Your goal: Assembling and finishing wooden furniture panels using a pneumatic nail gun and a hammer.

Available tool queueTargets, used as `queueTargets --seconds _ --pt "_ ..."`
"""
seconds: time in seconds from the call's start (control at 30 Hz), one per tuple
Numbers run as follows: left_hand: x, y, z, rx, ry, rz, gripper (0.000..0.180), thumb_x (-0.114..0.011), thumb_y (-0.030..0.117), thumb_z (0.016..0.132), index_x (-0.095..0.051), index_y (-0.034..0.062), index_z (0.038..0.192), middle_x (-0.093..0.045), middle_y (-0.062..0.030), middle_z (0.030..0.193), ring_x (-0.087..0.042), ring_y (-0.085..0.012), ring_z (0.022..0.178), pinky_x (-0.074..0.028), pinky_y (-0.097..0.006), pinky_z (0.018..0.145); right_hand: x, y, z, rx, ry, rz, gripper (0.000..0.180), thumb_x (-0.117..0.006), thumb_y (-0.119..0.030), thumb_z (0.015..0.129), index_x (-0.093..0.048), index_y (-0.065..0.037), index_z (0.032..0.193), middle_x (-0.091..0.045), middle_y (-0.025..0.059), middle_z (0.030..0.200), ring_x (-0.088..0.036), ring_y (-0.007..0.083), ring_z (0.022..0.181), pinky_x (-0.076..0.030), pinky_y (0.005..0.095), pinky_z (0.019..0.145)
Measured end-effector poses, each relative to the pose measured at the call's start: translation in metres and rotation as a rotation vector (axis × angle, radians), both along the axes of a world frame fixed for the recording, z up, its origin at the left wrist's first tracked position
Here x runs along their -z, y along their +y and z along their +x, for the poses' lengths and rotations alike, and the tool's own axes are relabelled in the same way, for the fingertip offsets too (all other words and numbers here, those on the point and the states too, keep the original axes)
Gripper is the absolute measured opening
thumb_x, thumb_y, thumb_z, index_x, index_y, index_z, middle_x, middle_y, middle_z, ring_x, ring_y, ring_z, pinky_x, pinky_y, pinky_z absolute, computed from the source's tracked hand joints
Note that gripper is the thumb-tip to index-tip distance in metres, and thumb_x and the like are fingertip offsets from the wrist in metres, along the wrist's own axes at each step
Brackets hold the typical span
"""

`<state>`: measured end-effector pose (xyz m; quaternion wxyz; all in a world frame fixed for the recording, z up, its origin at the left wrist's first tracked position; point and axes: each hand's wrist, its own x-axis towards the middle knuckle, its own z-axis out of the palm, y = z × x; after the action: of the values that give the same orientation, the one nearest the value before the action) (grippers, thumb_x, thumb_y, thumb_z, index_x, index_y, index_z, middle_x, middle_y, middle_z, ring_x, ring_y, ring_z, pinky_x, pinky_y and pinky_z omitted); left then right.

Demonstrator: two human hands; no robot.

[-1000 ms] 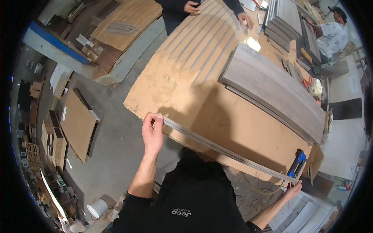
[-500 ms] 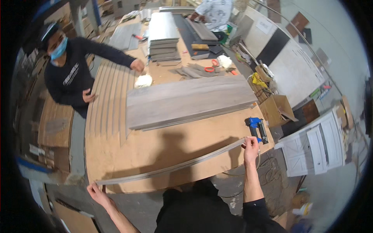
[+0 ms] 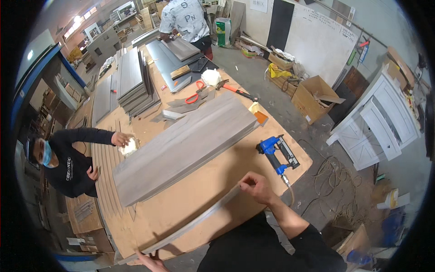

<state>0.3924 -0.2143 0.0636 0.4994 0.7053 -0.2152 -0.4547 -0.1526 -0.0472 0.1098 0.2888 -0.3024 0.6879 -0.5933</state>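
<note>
A long, narrow grey strip [image 3: 195, 222] slants across the near part of the worktable. Its right end is pinched between the thumb and fingers of my right hand [image 3: 257, 187]. My left hand [image 3: 153, 262] grips the strip close to its other end, by the table's near-left edge; part of that hand is cut off by the lower rim. Beyond the strip lies a stack of wide grey boards [image 3: 186, 147]. A blue nail gun [image 3: 276, 153] with a hose rests on the table just past my right hand.
At left, a co-worker's hand [image 3: 121, 138] touches a white cloth [image 3: 129, 148] beside several laid-out strips [image 3: 105, 183]. Red-handled scissors [image 3: 192, 98], a hammer [image 3: 240, 93] and board stacks [image 3: 131, 79] lie farther back. Another person [image 3: 186, 20] handles a board there. Hose coils [image 3: 335, 181] cover floor at right.
My view has turned to the right. The strip is now more slanted, its right end nearer the table's middle, still in both hands. The co-worker's hand has come onto the white cloth.
</note>
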Motion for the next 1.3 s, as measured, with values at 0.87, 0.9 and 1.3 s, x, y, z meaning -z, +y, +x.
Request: queueTargets --seconds 0.87,0.9,1.3 --pt "-0.272 0.075 -0.211 -0.282 -0.388 -0.681 0.079 -0.038 0.061 0.107 -0.033 0.0024 0.159 -0.032 -0.0185 0.165 -0.034 -0.0402 0.148 -0.032 -0.058 0.121 0.069 -0.250 -0.407 -0.015 0.509 0.931 0.052 -0.069 -0.032 0.080 -0.070 -0.022 0.132 -0.071 0.0135 0.129 -0.065 0.0310 0.125 -0.052 0.0443 0.103" --pt "-0.282 0.070 -0.183 -0.268 -0.443 -0.631 0.091 -0.040 0.070 0.102 -0.028 0.0032 0.162 -0.027 -0.0167 0.169 -0.028 -0.0414 0.151 -0.028 -0.057 0.123 0.067 -0.251 -0.411 -0.013 0.509 0.930 0.052 -0.069 -0.032 0.080 -0.070 -0.022 0.132 -0.071 0.0135 0.129 -0.065 0.0310 0.125 -0.052 0.0443 0.103" --pt "-0.306 -0.012 -0.243 1.161 -1.158 -0.706 0.052 -0.085 0.051 0.083 -0.068 0.0031 0.092 -0.062 -0.0067 0.068 -0.060 -0.0181 0.059 -0.049 -0.035 0.056 0.058 -0.059 -0.346 0.449 0.339 0.143 0.024 -0.058 -0.028 0.093 -0.066 -0.005 0.096 -0.058 0.0029 0.069 -0.056 0.0143 0.051 -0.043 0.0321 0.049"
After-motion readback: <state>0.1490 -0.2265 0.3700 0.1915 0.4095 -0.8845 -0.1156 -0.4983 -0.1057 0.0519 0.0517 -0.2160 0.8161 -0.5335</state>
